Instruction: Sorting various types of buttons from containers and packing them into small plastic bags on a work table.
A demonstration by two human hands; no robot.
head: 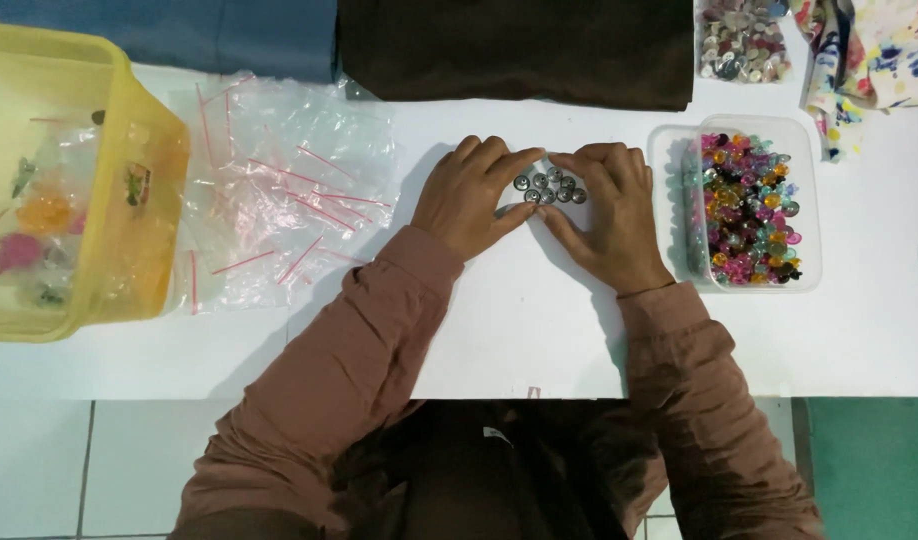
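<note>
Several small silver round buttons (pixel 550 187) lie in a tight cluster on the white table (pixel 499 330). My left hand (pixel 467 196) cups the cluster from the left, fingers curved around its far and near sides. My right hand (pixel 611 214) cups it from the right in the same way. The fingertips of both hands almost meet above and below the buttons, touching the table around them. Neither hand lifts anything. Both arms wear brown sleeves.
A clear tub (pixel 807 150) of colourful beads stands right of my hands. A pile of small clear bags with red strips (pixel 279 190) lies to the left, beside a yellow plastic bin (pixel 144 120). Dark cloth (pixel 519 45), blue cloth (pixel 179 30) and a bag of buttons (pixel 744 40) line the far edge.
</note>
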